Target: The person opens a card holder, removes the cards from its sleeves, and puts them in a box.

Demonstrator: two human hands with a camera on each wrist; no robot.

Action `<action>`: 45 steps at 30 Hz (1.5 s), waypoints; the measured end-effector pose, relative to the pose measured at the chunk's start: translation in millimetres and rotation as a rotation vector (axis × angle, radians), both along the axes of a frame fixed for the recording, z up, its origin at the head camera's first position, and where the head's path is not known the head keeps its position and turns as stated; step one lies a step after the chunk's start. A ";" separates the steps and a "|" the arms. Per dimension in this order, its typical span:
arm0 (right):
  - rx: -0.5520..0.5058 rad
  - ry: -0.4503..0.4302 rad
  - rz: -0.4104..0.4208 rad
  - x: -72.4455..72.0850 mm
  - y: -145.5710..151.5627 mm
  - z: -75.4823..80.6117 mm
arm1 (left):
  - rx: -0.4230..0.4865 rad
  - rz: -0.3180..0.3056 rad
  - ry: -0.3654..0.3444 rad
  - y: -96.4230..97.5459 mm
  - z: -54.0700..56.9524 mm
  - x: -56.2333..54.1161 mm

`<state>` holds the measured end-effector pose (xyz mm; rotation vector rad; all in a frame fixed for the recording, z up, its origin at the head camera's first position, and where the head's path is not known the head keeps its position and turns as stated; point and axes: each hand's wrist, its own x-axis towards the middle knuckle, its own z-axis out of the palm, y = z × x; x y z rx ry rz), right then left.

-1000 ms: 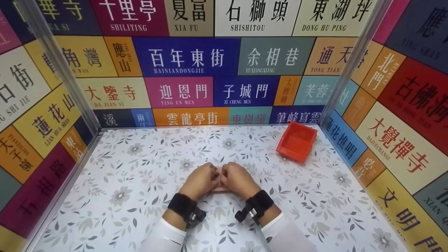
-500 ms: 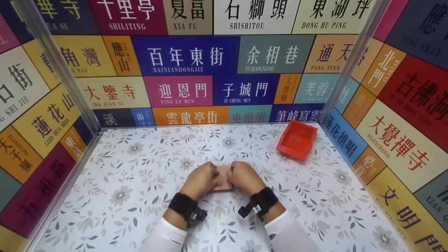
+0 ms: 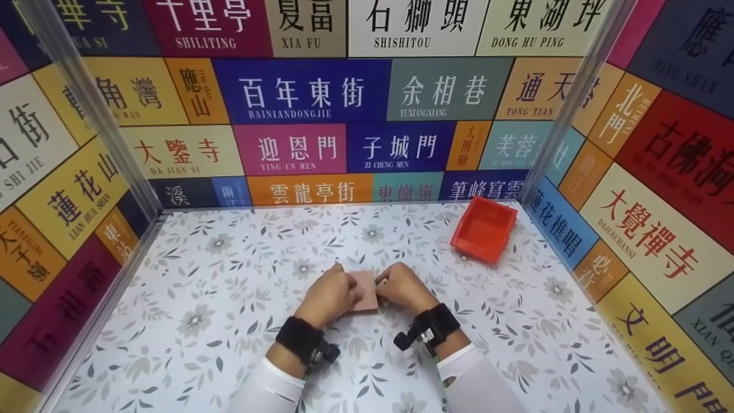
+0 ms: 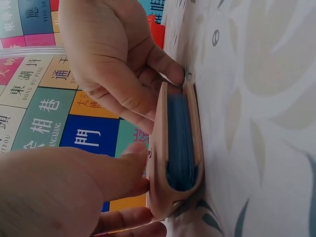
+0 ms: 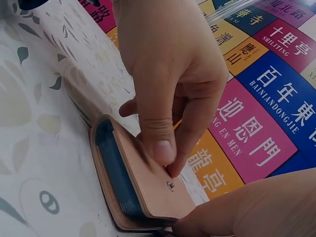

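We see wallet (image 3: 366, 293) on table (image 3: 258, 246): smooth tan, round-spined, blue inserts (image 4: 180, 143) | left hand (image 3: 330, 292) pinches spine side | right hand (image 3: 402, 284) at open edge, we can't tell if gripping | hands farther apart than earlier

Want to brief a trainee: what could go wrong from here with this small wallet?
The wallet might slide if the left hand loses its hold. Its exposed metal stud suggests the cover isn't fastened, so it could spring open around the blue inserts.
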<state>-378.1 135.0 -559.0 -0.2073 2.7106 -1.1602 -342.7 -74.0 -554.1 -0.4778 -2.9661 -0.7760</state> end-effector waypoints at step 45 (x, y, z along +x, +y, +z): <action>-0.497 -0.054 -0.004 -6.1 -1.1 -1.4 | 0.399 0.201 -0.205 -6.9 11.5 -6.7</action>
